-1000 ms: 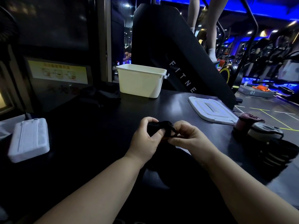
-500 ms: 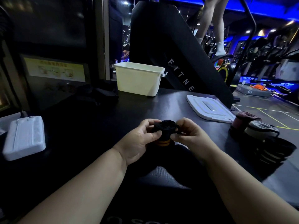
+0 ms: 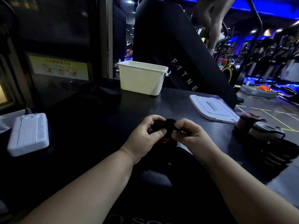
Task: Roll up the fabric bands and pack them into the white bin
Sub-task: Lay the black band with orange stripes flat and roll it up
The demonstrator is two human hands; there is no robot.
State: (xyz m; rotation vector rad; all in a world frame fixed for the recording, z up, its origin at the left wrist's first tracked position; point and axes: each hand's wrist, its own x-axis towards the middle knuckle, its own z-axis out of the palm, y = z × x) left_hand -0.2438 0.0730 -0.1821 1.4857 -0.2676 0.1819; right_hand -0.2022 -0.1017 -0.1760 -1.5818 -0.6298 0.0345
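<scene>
Since the earlier frame the black band (image 3: 164, 126) is sitting tighter between the hands. The left hand (image 3: 145, 135) is pinching the roll; the right hand (image 3: 188, 133) is closing on its loose end. The white bin (image 3: 140, 78), far, is showing no contents; finished rolls (image 3: 265, 131) are waiting at right, unpacked.

Black band roll (image 3: 164, 126) between both hands' fingers (image 3: 159, 132)

You face a dim gym lit blue overhead (image 3: 267, 10): a dark counter (image 3: 161, 102), a black stair machine (image 3: 169, 50) beyond it, yellow lines (image 3: 278, 115) on the grey floor.
</scene>
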